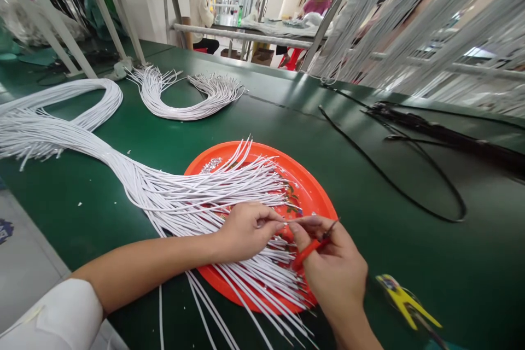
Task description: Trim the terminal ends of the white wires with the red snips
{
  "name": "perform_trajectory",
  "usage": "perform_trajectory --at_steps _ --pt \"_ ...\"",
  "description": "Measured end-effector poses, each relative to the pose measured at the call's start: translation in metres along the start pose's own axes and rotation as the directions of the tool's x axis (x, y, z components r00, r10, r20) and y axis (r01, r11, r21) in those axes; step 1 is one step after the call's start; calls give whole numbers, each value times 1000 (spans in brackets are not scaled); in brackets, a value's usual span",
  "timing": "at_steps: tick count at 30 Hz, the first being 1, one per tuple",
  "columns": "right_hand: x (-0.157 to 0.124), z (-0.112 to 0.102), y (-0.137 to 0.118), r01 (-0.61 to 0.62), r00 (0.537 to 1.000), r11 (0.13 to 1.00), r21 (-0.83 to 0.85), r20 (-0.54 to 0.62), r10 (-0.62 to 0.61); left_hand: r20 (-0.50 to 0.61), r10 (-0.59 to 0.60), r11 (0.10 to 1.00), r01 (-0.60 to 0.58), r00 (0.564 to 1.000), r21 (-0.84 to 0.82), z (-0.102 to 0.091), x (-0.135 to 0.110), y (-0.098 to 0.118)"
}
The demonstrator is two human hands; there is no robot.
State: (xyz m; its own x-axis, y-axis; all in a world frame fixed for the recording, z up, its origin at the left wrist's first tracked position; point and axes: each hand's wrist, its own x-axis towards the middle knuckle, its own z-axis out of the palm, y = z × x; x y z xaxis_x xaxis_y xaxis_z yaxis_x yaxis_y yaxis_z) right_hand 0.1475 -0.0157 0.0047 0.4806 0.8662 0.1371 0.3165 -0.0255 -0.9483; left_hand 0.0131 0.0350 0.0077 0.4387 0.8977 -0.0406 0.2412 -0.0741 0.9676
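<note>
Over a round red-orange tray (324,197), my left hand (250,232) is closed, pinching the end of one white wire between thumb and fingertips. My right hand (334,260) meets it there, thumb and index finger together at the wire's tip. Tucked in that same hand is a red-handled tool (305,254) with a dark pointed metal end; whether it is scissors or snips I cannot tell. A thick bundle of white wires (164,186) fans across the tray beneath both hands, their bare tips toward the right. Small metal bits (211,165) lie at the tray's upper left.
A yellow-handled tool (404,298) rests on the green table (262,115) at right. Black cables (435,131) lie behind it. Another wire bundle (184,106) is curled farther back. White wires (410,16) hang from a metal rack. Two people sit beyond.
</note>
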Motion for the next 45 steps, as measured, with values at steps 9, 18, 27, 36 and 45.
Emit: perform_trajectory --at_steps 9,18,27,36,45 --pt "1 -5 15 372 912 625 -687 144 -384 -45 -136 962 121 990 -243 1 3 -3" --pt "-5 -3 9 476 837 242 -846 351 -419 46 -124 950 132 991 -282 1 2 0" --pt "-3 -6 21 489 829 204 -848 380 -410 5 -108 965 106 994 -240 1 3 -4" --pt "-6 -7 25 457 843 173 -873 362 -397 -33 -36 988 31 999 -151 1 2 -6" --pt "6 -7 10 146 985 884 -444 144 -91 -34 -59 994 55 998 -98 1 2 -4"
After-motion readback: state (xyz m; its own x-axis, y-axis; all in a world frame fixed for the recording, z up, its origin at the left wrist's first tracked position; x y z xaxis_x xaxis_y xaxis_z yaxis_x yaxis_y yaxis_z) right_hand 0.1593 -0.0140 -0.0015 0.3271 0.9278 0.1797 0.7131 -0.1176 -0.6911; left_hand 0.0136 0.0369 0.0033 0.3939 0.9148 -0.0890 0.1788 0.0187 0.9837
